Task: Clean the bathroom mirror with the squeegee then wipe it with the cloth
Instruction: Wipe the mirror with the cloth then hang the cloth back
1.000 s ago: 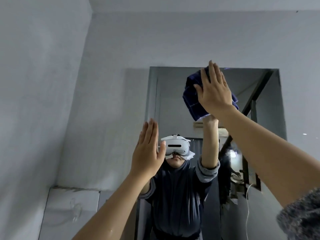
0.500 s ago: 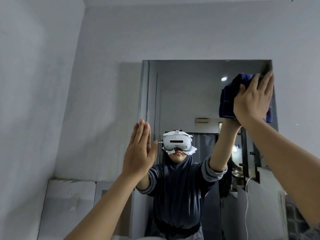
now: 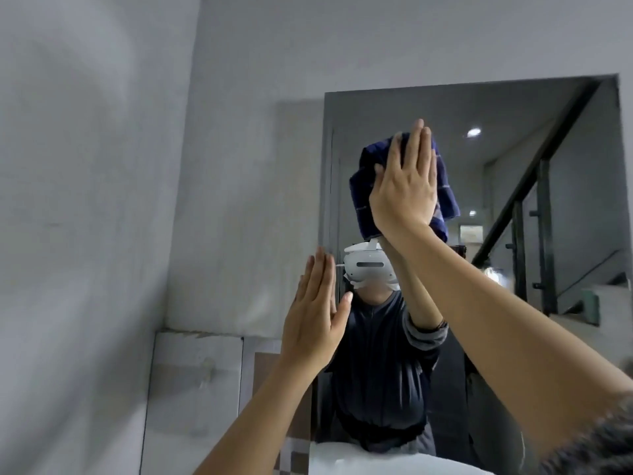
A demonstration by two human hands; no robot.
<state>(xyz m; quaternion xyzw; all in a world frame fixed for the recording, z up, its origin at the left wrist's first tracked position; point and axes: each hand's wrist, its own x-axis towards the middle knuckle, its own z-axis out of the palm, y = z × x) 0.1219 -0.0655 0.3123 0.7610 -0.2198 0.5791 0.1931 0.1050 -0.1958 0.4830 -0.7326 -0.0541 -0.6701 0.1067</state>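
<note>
Right hand [image 3: 404, 190] is up high, pressed flat on the cloth [image 3: 363, 197]. Its palm pushes the cloth against the mirror [image 3: 565, 159]. The fingers are straight and close together, and they point up and lean a little to the right. The thumb lies on the left side of the cloth. The hand is spread flat, not curled around the cloth.

The cloth sits in the upper middle part of the mirror, nearer the left edge than the right. It is bunched up, and it is taller than it is wide. Its long side runs up and down and leans a little to the right. The cloth is dark blue with thin pale lines that make squares. Blue edges stick out to the left, above and to the right of the hand. A corner hangs lower on the right side.

The right arm comes in from the bottom right corner and reaches up and left. A fuzzy grey sleeve [image 3: 596, 447] shows at the very bottom right.

The left hand [image 3: 315, 320] is lower, by the left edge of the mirror. It is open and flat and holds nothing. Its fingers point up, with the thumb out to the right. I cannot tell if it touches the glass. The left arm comes up from the bottom of the view.

The mirror hangs on a grey wall [image 3: 257, 166]. In the glass there is a person in a dark top, wearing a white headset [image 3: 368, 267].
</note>
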